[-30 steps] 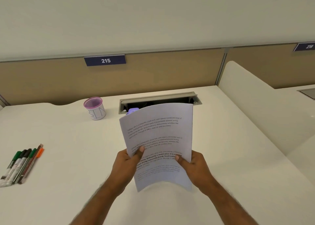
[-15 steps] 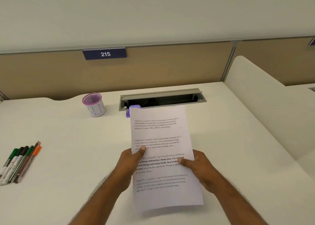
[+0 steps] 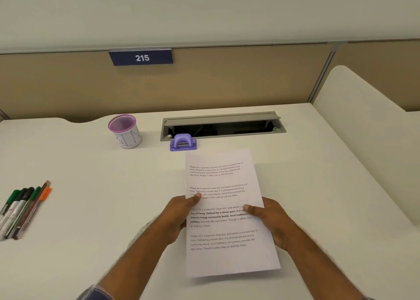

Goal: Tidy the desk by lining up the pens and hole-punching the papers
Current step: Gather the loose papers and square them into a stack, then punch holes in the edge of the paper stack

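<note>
A stack of white printed papers [image 3: 223,254] lies nearly flat just above the white desk, its top edge close below a small purple hole punch [image 3: 183,142]. My left hand [image 3: 179,215] grips the sheets' left edge with the thumb on top. My right hand [image 3: 271,220] grips the right edge the same way. Several pens and markers [image 3: 21,211] lie side by side in a row at the desk's left edge.
A purple mesh pen cup [image 3: 124,131] stands at the back left of the punch. Behind the punch is an open grey cable slot [image 3: 222,127] in the desk. A beige partition with a "215" sign [image 3: 141,57] backs the desk, and a white divider [image 3: 363,129] rises on the right.
The papers were held upright and curved a second ago. Both hands have tilted them down toward the desk, uncovering the purple hole punch behind them.
</note>
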Available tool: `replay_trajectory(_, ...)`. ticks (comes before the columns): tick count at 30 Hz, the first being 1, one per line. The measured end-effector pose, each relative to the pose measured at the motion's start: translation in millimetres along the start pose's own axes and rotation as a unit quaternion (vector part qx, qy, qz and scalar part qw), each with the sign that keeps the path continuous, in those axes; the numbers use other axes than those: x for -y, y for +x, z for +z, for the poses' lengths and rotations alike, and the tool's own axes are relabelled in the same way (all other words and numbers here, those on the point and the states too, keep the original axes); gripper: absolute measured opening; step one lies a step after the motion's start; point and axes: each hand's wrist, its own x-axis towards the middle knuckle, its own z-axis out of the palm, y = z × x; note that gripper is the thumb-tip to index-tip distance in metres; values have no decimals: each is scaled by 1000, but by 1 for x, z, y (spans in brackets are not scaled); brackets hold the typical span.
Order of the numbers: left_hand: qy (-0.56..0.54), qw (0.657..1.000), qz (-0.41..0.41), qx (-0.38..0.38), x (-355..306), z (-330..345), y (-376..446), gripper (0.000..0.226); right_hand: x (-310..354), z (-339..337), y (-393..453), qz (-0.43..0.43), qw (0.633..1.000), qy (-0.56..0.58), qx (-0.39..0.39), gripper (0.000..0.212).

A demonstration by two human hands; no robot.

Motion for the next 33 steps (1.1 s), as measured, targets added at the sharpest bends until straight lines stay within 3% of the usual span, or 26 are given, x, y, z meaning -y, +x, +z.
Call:
replay_trajectory(5,198,972,73,-99,-5,-15,20,34,-4,-7,15,6,999,5,-45,24)
replay_trajectory(8,304,936,112,-140,-19,-34,36,40,-4,-9,23,5,998,-5,-56,21)
replay_trajectory(17,533,794,243,-160,-100,-59,94,47,-14,-11,37,-25,994,-76,-73,14)
replay_trajectory(21,590,734,296,-158,-136,-50,123,29,-19,-13,35,-52,992,-92,-75,16)
replay_trajectory(25,637,698,279,-173,-151,-37,154,58,-21,-14,36,-66,990,-104,-75,15)
replay_trajectory(29,685,674,208,-181,-153,-33,178,71,-22,-14,36,-76,987,-119,-73,15)
replay_trajectory(33,646,722,184,-165,-145,-41,193,65,-26,-14,36,-98,982,-138,-80,17)
